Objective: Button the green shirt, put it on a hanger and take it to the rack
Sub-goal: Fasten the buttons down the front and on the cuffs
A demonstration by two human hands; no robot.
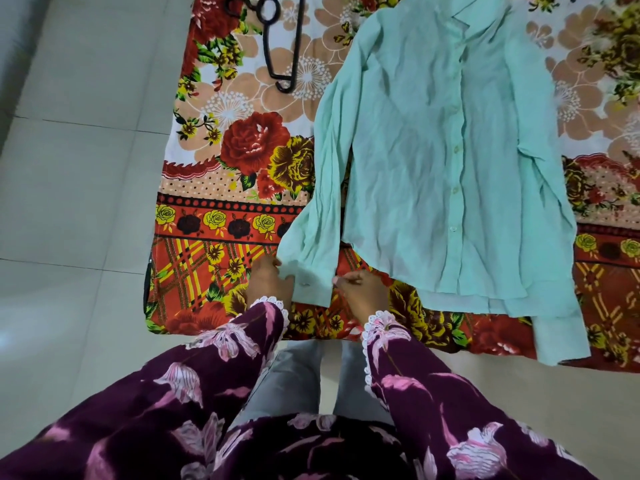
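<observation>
Green shirt [446, 161] spread flat on floral sheet [242, 168], front up, collar far. Left hand [270, 282] pinches sleeve cuff [308, 282] at its left edge; right hand [360, 289] pinches its right edge. Black hanger [280, 39] lies well apart, far left.

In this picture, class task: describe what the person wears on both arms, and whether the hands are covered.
Both arms wear long, loose sleeves of dark purple cloth printed with large pink and white flowers. Each cuff is edged with white scalloped lace. The left hand and right hand are bare: no gloves, rings or bangles visible.
</observation>
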